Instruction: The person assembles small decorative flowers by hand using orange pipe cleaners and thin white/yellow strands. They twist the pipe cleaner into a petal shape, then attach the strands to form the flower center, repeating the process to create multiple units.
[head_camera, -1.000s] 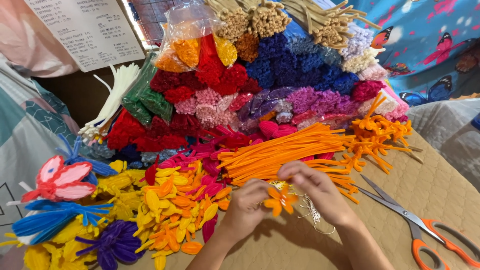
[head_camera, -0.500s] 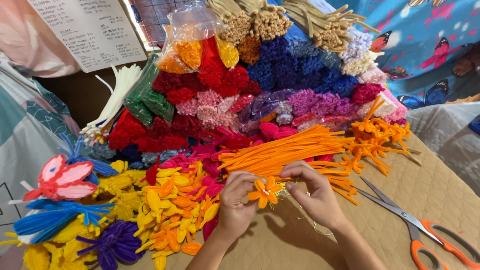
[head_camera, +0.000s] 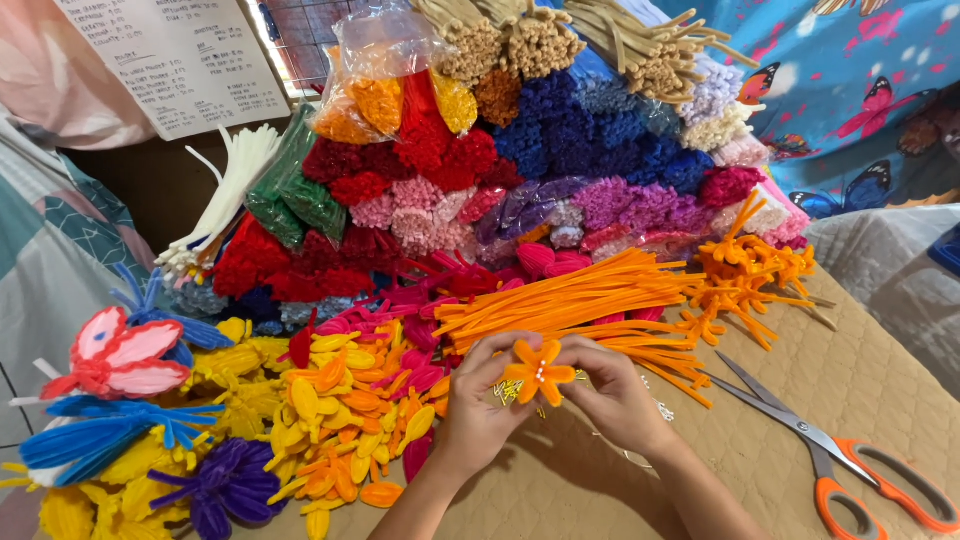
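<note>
We pinch an orange pipe-cleaner flower (head_camera: 539, 372) with left hand (head_camera: 478, 408) and right hand (head_camera: 612, 392), scissors (head_camera: 838, 455) near.

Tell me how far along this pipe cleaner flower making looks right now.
Done: a heap of yellow and orange petals lies ready, with finished orange flowers behind. In hand: the left hand and right hand pinch one orange flower. Left: a pile of straight orange stems, uncut; the scissors lie idle.
</note>
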